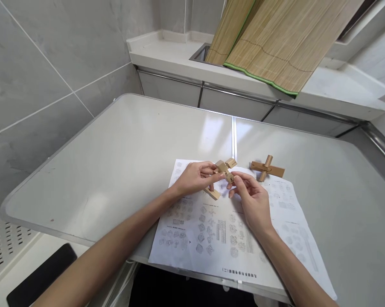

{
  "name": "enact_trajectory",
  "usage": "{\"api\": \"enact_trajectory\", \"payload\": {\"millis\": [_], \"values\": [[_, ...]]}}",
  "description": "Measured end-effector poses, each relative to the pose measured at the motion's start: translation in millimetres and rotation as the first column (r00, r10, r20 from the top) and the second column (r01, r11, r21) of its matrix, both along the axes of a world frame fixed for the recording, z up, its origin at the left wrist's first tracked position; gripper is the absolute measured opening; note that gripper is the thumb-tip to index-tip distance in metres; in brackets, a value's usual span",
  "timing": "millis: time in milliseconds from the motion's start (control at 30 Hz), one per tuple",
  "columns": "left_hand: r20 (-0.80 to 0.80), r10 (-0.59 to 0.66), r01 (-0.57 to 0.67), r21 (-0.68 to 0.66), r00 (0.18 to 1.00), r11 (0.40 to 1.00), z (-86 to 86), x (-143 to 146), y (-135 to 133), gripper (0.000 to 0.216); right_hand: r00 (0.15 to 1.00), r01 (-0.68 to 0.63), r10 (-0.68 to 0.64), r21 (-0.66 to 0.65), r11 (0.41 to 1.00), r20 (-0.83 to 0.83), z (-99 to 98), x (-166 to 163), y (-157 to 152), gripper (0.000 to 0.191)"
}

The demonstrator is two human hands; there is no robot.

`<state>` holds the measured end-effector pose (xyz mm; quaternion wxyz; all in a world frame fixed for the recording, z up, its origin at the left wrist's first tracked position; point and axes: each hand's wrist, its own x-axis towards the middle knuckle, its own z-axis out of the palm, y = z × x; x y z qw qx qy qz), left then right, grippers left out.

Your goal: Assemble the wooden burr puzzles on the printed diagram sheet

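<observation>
Between my two hands is a light wooden interlocking puzzle (pixel 223 166), raised over a printed sheet; one of its block ends bears a dark mark. My left hand (pixel 197 177) has its fingers closed around the left side of the puzzle. With thumb and fingertips, my right hand (pixel 252 194) pinches the marked end. A loose-looking light wooden piece (pixel 212 194) shows beneath my left fingers; whether it lies on the paper or is held, I cannot tell. The instruction sheet (pixel 195 260), with small puzzle diagrams, lies under both hands.
A darker wooden cross-shaped puzzle (pixel 268 168) rests at the sheet's upper right edge. The pale folding table (pixel 115 162) has a seam down its middle. Behind it, a bamboo mat (pixel 269 47) hangs over a white counter (pixel 167 53). A black object (pixel 42 275) lies at lower left.
</observation>
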<state>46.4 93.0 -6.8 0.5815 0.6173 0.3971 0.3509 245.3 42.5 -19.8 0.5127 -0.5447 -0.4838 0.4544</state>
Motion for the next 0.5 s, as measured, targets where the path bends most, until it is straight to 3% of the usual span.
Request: {"api": "enact_trajectory", "payload": {"millis": [500], "values": [[0.017, 0.001, -0.001, 0.007, 1.0, 1.0, -3.9, -0.6, -0.1, 0.041, 0.981, 0.061, -0.102, 0.235, 0.97, 0.166, -8.3, -7.0, -8.2, 0.024]]}}
